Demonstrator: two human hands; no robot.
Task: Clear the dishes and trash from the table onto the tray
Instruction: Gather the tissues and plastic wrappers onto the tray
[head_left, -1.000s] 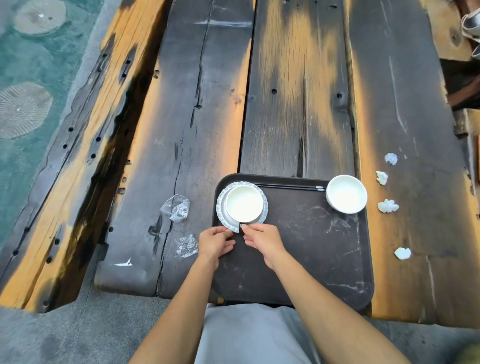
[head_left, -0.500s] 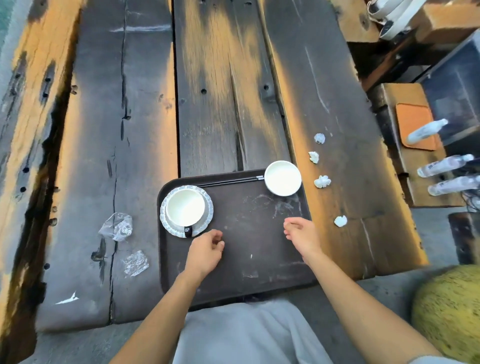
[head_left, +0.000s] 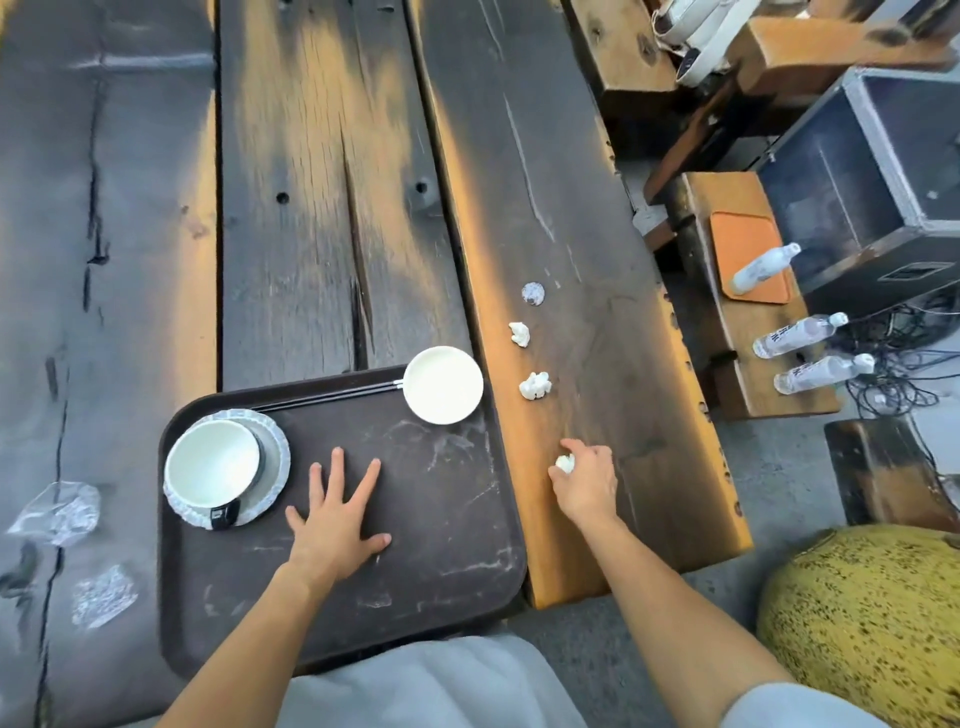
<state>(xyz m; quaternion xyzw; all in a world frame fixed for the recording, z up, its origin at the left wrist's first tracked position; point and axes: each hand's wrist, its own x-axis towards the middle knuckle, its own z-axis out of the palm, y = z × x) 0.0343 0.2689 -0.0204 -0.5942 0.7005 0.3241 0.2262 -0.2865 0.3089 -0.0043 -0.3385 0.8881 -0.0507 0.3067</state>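
A dark brown tray (head_left: 441, 545) lies at the table's near edge. On its left stands a white cup (head_left: 212, 462) on a patterned saucer (head_left: 272, 457). A white bowl (head_left: 443, 384) sits on its far right corner, with black chopsticks (head_left: 332, 396) beside it. My left hand (head_left: 335, 525) rests flat on the tray, fingers spread. My right hand (head_left: 587, 478) is on the wood right of the tray, fingers closed around a crumpled white tissue ball (head_left: 564, 462). Three more tissue balls (head_left: 535, 385) (head_left: 519, 333) (head_left: 533, 294) lie in a line beyond it.
Two clear plastic wrappers (head_left: 57, 512) (head_left: 104, 595) lie on the table left of the tray. A wooden bench (head_left: 748, 332) to the right carries an orange pad and water bottles (head_left: 821, 370). A yellow speckled stool (head_left: 872, 623) is at the lower right.
Both hands left the cup and saucer. My left hand spread flat on the tray. My right hand went right, off the tray, and closed on the nearest tissue ball. The view shifted right.
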